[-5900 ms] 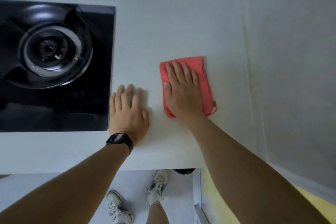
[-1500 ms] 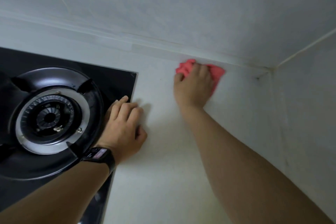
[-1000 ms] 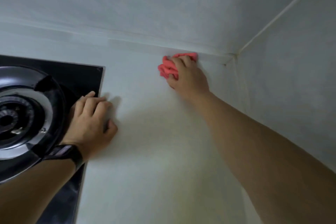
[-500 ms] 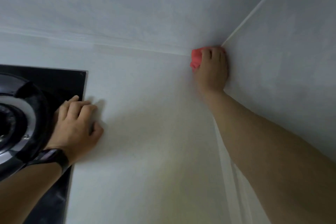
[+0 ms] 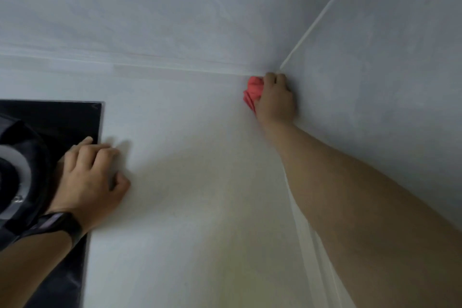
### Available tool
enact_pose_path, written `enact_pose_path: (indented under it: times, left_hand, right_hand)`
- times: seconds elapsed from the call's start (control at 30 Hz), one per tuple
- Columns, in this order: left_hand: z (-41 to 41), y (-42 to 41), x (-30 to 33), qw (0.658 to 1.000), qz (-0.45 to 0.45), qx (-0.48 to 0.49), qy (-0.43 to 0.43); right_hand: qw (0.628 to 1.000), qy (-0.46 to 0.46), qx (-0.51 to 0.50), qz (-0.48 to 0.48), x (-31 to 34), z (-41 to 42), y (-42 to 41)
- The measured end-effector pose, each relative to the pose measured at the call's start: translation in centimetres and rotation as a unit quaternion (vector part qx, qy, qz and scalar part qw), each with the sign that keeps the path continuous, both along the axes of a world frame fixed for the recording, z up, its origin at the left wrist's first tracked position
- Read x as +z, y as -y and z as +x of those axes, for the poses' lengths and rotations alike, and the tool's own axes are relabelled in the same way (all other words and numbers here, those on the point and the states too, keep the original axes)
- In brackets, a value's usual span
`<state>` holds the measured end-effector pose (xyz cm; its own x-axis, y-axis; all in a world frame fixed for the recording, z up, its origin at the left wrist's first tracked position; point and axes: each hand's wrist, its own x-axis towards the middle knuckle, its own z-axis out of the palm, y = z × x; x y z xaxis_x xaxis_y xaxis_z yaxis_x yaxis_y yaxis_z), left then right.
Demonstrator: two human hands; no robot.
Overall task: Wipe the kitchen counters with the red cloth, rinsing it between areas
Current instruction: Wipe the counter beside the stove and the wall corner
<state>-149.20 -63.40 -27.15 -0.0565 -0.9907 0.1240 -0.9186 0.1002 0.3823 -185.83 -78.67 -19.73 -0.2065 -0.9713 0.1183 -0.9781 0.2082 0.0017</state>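
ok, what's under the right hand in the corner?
The right hand is shut on the bunched red cloth, pressing it into the back corner of the white counter. Only the cloth's left part shows; the rest, and the counter beneath, is covered by the hand.

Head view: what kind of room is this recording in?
Most likely a home kitchen: a black glass gas hob set into a pale counter, with the right hand pushing a red cloth into the wall corner.
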Motion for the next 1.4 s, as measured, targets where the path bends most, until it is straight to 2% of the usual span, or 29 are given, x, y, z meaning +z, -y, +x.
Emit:
enact_pose_path:
  times: [0.2,0.37,0.47,0.57,0.6,0.77,0.9,1.0,1.1,1.17,1.3,1.4]
  left_hand:
    - [0.0,-0.4,0.6,0.999,0.03,0.001,-0.02]
    - [0.1,-0.4,1.1,0.998,0.053,0.002,-0.016]
    - [0.6,-0.9,2.2,0.994,0.107,-0.032,-0.01]
    - [0.6,-3.0,4.1,0.983,0.158,-0.071,0.065]
    - [0.0,-3.6,4.4,0.982,0.161,-0.076,0.064]
    - [-5.5,-12.4,7.1,0.964,0.251,-0.022,-0.082]
    - [-8.3,-18.6,9.0,0.951,0.287,-0.055,-0.103]
    - [-7.9,-22.5,10.0,0.946,0.305,-0.073,-0.083]
    - [-6.7,-24.8,11.3,0.952,0.294,-0.041,-0.074]
    - [-6.3,-25.1,12.1,0.953,0.287,-0.004,-0.1]
    - [-5.0,-27.6,15.0,0.935,0.239,0.095,-0.243]
    - [-3.5,-29.7,16.8,0.874,0.25,0.134,-0.394]
  right_hand:
    - [0.999,-0.03,-0.028,-0.004,-0.9,0.0,-7.5]
    - [1.0,-0.013,-0.008,0.019,-0.7,-0.8,-14.6]
    - [0.999,0.009,-0.016,0.038,-0.2,-1.2,-19.4]
    - [0.996,0.019,-0.031,0.086,0.8,-0.8,-24.0]
    - [0.994,0.016,-0.031,0.099,0.5,-0.8,-24.8]
    - [0.991,0.051,-0.035,0.121,2.3,-0.8,-32.2]
    - [0.988,0.06,-0.056,0.129,2.1,-1.6,-37.1]
    - [0.977,0.121,-0.07,0.159,3.2,-0.3,-39.2]
    - [0.94,0.279,-0.068,0.181,6.5,3.2,-38.8]
    - [0.937,0.293,-0.078,0.171,7.6,5.7,-37.3]
    - [0.904,0.393,-0.016,0.167,9.5,11.4,-37.9]
    - [0.825,0.531,0.034,0.191,10.9,15.9,-40.1]
